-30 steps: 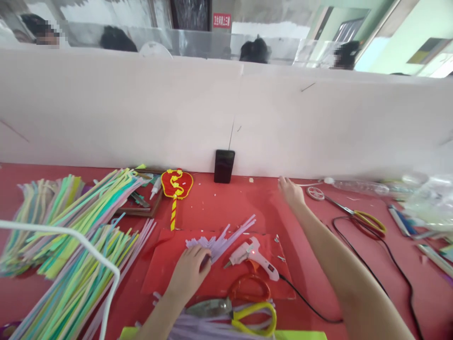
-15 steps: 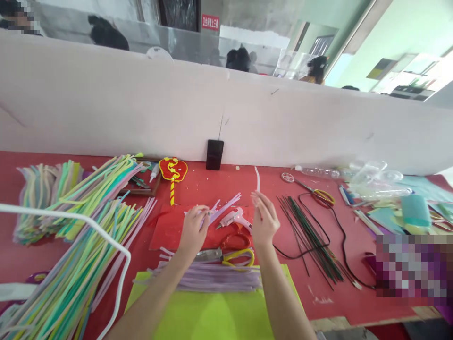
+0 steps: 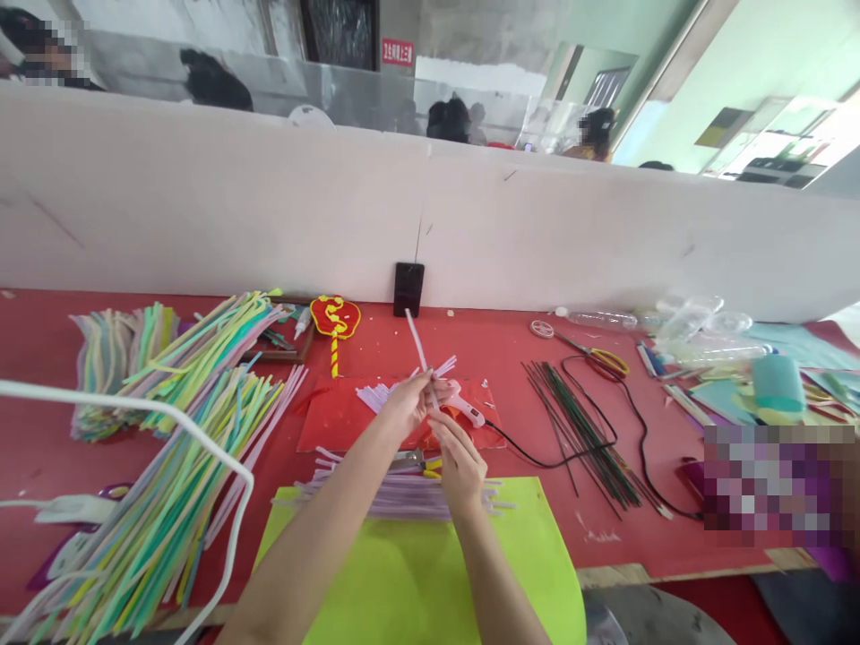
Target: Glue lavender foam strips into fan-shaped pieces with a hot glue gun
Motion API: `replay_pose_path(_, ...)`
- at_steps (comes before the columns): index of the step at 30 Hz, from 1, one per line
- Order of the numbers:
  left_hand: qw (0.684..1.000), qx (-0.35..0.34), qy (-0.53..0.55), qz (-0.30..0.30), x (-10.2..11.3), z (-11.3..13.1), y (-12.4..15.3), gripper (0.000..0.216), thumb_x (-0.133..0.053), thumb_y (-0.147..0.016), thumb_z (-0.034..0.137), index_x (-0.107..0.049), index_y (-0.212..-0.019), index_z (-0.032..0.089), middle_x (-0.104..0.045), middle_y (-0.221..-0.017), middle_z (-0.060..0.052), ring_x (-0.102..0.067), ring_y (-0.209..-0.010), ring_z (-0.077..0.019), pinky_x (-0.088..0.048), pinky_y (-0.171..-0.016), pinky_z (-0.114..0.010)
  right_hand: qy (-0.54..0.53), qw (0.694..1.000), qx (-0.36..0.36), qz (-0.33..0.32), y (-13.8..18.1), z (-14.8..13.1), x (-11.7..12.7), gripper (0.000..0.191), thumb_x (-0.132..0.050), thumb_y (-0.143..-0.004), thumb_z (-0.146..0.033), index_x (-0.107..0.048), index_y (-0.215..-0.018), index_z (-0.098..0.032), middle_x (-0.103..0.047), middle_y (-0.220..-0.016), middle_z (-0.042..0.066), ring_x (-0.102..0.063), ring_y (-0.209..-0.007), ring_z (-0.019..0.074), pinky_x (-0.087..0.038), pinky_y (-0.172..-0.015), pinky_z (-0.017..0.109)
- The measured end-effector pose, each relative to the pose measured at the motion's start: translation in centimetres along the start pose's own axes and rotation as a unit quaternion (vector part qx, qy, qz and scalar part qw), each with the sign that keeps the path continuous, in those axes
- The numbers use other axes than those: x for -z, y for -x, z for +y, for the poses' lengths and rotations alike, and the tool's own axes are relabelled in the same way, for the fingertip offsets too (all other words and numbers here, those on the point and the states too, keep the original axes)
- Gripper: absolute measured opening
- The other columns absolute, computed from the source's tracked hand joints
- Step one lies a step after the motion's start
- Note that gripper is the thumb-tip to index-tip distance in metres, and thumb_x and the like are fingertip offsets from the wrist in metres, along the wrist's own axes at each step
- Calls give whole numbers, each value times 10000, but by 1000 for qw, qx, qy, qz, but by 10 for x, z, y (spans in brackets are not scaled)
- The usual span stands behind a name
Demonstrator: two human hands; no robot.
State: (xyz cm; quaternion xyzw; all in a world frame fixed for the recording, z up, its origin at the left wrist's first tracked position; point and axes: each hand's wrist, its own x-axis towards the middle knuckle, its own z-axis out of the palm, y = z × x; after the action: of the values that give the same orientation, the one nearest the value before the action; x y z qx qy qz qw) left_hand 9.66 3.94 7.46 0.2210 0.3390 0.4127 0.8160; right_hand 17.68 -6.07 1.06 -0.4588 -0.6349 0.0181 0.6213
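My left hand (image 3: pixel 407 405) and my right hand (image 3: pixel 459 455) meet over the red felt sheet (image 3: pixel 329 421), both pinching one thin pale lilac strip (image 3: pixel 415 339) that slants up and away from my fingers. Under them lie short cut lilac strips (image 3: pixel 376 394) and a white glue gun (image 3: pixel 463 405) with a black cord (image 3: pixel 537 459). A flat bundle of lilac strips (image 3: pixel 396 497) rests on a lime green sheet (image 3: pixel 403 582) close to me, with yellow-handled scissors (image 3: pixel 420 463) partly hidden behind my hands.
Piles of long pastel strips (image 3: pixel 167 448) cover the left of the red table (image 3: pixel 54 466). Dark green wires (image 3: pixel 584 430), small scissors (image 3: pixel 591 354), plastic bottles (image 3: pixel 672 321), a red-and-yellow fan ornament (image 3: pixel 334 321), a black phone (image 3: pixel 408 288), and the white partition (image 3: pixel 269 215) behind.
My right hand reached far right, came back with a thin strip, and now joins the left hand on it. The view pulled back and tilted down.
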Motion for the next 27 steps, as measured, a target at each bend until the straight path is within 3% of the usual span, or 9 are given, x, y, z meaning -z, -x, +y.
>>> replay_pose_path(4, 995, -47, 74, 50, 15, 26, -5, 253, -452, -879, 98, -474, -633, 153, -433, -439, 68, -455, -377, -60, -453, -524, -196, -20, 1000, -1, -4, 7, -9, 20, 336, -503, -881, -89, -661, -1120, -265, -700, -1093, 43, -673, -980, 167, -583, -827, 304)
replay_pose_path(8, 986, -102, 107, 82, 41, 55, -1, 287, -401, -906, 78, -436, -633, 160, -360, -433, 95, -366, -353, -20, -393, -492, -134, -47, 989, -108, 86, 6, -11, 40, 173, -537, -872, -141, -679, -931, -221, -726, -955, 48, -692, -902, 179, -573, -800, 323)
replay_pose_path(12, 976, -173, 113, 73, 58, 66, 22, 205, -544, -838, 92, -468, -657, 150, -360, -469, 101, -345, -368, -14, -369, -472, -134, -128, 942, -269, 157, 6, -9, 41, 126, -583, -859, -289, -646, -852, -180, -718, -925, 80, -700, -813, 191, -577, -772, 360)
replay_pose_path(15, 963, -244, 83, 85, 71, 66, 44, 144, -612, -787, 145, -505, -690, 151, -387, -485, 95, -413, -422, -32, -432, -544, -166, -227, 895, -330, 195, 1, -10, 38, 150, -625, -831, -336, -618, -834, -187, -719, -913, 62, -695, -818, 180, -572, -774, 361)
replay_pose_path(17, 937, -311, 75, 141, 86, 68, 55, 124, -617, -772, 183, -515, -706, 161, -430, -504, 88, -448, -455, -41, -471, -612, -197, -279, 867, -339, 236, -8, -9, 41, 157, -645, -817, -347, -596, -818, -198, -723, -898, 35, -692, -797, 154, -562, -799, 358)
replay_pose_path(19, 892, -373, 55, 249, 104, 71, 63, 130, -616, -765, 237, -520, -703, 175, -514, -558, 65, -530, -531, -68, -504, -683, -247, -307, 843, -341, 280, -20, -6, 46, 166, -662, -805, -354, -601, -815, -201, -726, -904, 20, -690, -792, 127, -541, -861, 346)
replay_pose_path(21, 861, -405, -19, 306, 119, 71, 67, 116, -629, -747, 284, -570, -753, 184, -642, -768, 9, -639, -804, -140, -509, -841, -332, -318, 827, -348, 306, -32, -1, 49, 176, -660, -805, -365, -619, -830, -196, -723, -960, 33, -687, -856, 129, -501, -945, 370)
replay_pose_path(24, 843, -365, -253, 303, 120, 57, 68, 256, -669, -716, 335, -651, -930, 196, -669, -1079, -64, -570, -1124, -230, -408, -1018, -383, -341, 812, -359, 311, -44, 1, 40, 182, -679, -783, -366, -628, -833, -199, -717, -1007, 39, -684, -911, 150, -466, -991, 406)
replay_pose_path(27, 909, -268, -267, 176, 97, 29, 63, 512, -642, -742, 465, -567, -1175, 202, -684, -1063, -103, -657, -952, -238, -504, -859, -378, -376, 800, -372, 285, -43, -8, 17, 168, -700, -765, -350, -626, -812, -207, -723, -982, 23, -682, -920, 150, -471, -984, 389)
